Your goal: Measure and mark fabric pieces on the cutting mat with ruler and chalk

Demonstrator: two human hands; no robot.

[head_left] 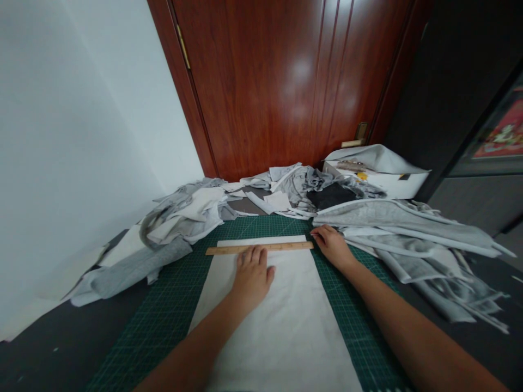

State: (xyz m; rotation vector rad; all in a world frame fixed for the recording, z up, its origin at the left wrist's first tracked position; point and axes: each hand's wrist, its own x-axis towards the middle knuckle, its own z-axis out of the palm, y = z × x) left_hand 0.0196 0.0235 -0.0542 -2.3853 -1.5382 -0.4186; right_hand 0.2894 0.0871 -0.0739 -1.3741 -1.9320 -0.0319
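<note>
A white rectangular fabric piece [281,321] lies on a green cutting mat [171,305]. Across its far end lies a wooden ruler [259,248]. My left hand [252,275] rests flat on the fabric, fingers stretched out and fingertips touching the ruler's near edge. My right hand [333,245] sits at the ruler's right end and the fabric's far right corner, fingers curled as in a pinch; whatever it holds is too small to make out.
Piles of grey and white fabric scraps [183,218] ring the mat's far and left sides, with more grey cloth [412,234] on the right. A white box [379,171] stands behind, before a reddish wooden door [286,81]. A white wall [73,136] is left.
</note>
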